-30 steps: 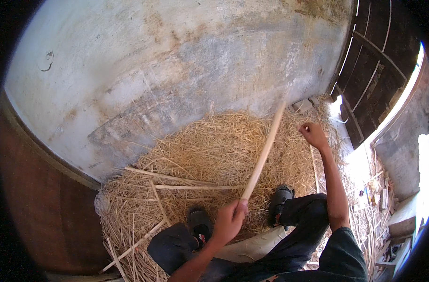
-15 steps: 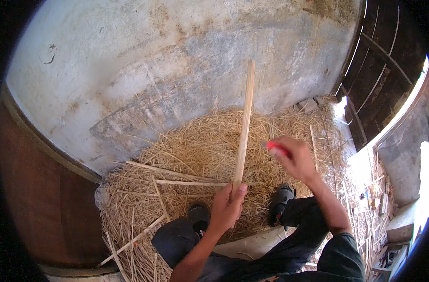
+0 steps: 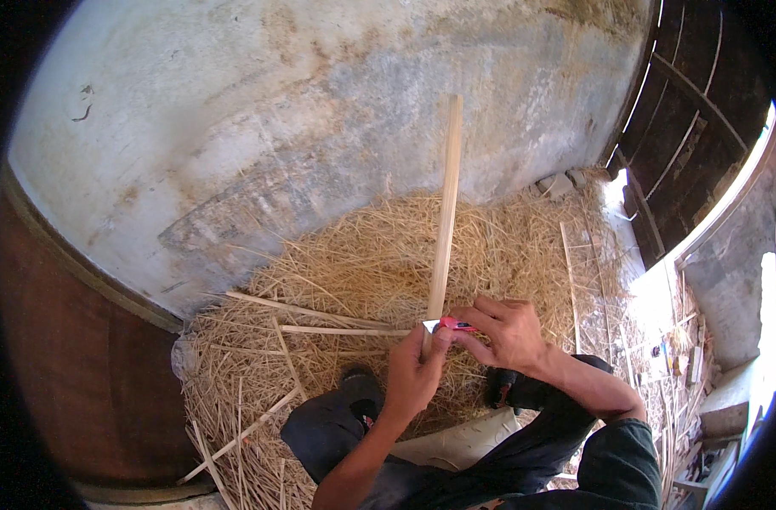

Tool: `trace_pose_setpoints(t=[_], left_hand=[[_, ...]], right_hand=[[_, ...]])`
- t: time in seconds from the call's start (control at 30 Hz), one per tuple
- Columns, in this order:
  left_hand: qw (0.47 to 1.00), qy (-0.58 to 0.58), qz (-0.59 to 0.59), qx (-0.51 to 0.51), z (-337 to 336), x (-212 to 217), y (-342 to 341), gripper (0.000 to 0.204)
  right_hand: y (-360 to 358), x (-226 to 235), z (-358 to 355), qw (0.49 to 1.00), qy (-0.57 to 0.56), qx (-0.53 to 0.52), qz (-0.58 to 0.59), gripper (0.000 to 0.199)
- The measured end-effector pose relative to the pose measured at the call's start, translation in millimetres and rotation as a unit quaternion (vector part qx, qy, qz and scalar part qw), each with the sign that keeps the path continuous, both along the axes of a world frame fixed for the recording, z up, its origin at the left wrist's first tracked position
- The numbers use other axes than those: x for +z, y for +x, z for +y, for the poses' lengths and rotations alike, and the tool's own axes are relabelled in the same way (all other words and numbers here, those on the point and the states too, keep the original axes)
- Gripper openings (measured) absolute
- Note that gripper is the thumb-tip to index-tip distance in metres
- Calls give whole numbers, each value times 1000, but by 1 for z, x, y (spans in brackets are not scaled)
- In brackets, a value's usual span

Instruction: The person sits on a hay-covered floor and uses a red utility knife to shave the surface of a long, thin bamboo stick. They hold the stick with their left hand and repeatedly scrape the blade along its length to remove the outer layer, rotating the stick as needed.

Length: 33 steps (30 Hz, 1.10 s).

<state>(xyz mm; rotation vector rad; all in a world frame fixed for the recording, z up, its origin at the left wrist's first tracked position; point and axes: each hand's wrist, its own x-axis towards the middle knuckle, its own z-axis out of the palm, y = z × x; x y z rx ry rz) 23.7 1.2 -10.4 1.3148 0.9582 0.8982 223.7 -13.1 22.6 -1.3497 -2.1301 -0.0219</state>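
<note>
Left hand is closed around the bottom end of a long pale wooden strip, holding it upright near frame centre so the top end points to the upper middle, in front of the grey plaster wall. The low grip leaves nearly the whole length free and steady. Right hand is closed around a small red-handled knife, thumb and fingers pinched on it. The blade tip sits against the strip's base just above the left-hand fingers, seemingly so the edge can bite into the wood while the other hand braces it. The two hands are touching or nearly so.

Below them, lower centre, are the person's knees in dark trousers and two dark shoes planted in a heap of straw. More pale strips lie flat on the straw left of centre, probably kept within reach. Dark wooden door at upper right. Brown wall band at lower left.
</note>
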Motion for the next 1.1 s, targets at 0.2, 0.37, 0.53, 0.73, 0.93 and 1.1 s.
trace_pose_setpoints(t=[0.2, 0.37, 0.53, 0.73, 0.93, 1.1], left_hand=[[1000, 6, 22, 5, 1, 0, 2, 41], [999, 0, 44, 0, -3, 0, 3, 42], [995, 22, 92, -15, -13, -18, 3, 46], [989, 50, 132, -42, -25, -15, 3, 48], [975, 78, 180, -101, -25, -26, -5, 44], [981, 4, 133, -139, -17, -22, -9, 43]], right_hand=[[-2, 1, -1, 1000, 12, -8, 19, 23], [11, 1, 6, 997, 20, -51, 54, 19], [37, 15, 29, 982, 46, -123, 135, 20], [83, 23, 50, 957, 64, -244, 146, 25], [122, 20, 59, 929, 89, -319, 167, 27], [139, -9, 68, 907, 19, -188, 376, 38]])
